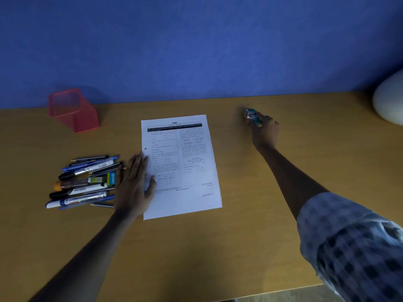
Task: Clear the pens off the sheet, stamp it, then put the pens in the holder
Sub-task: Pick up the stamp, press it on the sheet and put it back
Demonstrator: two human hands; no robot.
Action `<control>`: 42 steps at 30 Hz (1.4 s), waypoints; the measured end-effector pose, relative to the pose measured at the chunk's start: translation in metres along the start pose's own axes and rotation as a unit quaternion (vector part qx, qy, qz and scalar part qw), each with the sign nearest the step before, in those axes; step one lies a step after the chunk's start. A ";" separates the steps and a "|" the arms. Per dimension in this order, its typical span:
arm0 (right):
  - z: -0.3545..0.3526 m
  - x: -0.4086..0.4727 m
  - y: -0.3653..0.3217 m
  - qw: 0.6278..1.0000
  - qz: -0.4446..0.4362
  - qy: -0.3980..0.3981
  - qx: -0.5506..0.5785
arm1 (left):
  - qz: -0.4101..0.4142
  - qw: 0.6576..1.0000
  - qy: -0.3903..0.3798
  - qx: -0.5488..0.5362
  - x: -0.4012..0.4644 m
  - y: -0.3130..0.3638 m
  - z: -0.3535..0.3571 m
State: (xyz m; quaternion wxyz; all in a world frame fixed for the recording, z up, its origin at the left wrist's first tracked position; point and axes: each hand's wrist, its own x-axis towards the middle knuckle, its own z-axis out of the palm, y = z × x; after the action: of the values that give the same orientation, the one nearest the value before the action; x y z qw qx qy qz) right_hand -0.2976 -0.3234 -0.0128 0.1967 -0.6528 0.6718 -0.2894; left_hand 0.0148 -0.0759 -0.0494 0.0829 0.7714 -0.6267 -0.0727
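The sheet (182, 166) lay flat on the counter (250, 225), and no pen was on it. A blue mark showed near its lower right corner, so it seemed already stamped, though the mark was too small to read. The pens (85, 182) were in a loose pile on the counter, just beside the left edge of the sheet. The left hand (133, 184) lay flat between the pile and the paper, its fingers (139, 162) spread and gripping nothing; its thumb side rested on the sheet's edge.

The right hand (265, 130) was well apart from the sheet, to the right, with fingers closed around the small stamp (251, 115), low over the counter.

The pens looked light, stiff and smooth, so they would probably roll and slip easily. I think it was best to gather several together around their middle. The pink mesh holder (73, 110) stood empty behind the pile, near the wall.
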 end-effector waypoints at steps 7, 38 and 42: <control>0.008 0.013 -0.003 0.996 -0.031 -0.037 -0.080 | 0.004 1.000 0.005 -0.008 0.000 -0.001 0.002; 0.016 -0.011 -0.011 0.998 0.057 -0.020 -0.012 | 0.002 1.000 0.012 -0.006 -0.001 -0.004 0.003; 0.016 -0.042 -0.009 0.999 0.022 -0.038 -0.022 | 0.004 1.000 0.009 -0.008 -0.001 -0.003 0.002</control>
State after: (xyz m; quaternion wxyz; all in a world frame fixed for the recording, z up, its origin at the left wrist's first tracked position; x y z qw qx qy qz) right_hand -0.2778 -0.2842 -0.0239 0.2144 -0.6528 0.6840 -0.2450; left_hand 0.0175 -0.0741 -0.0517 0.0956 0.7688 -0.6284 -0.0703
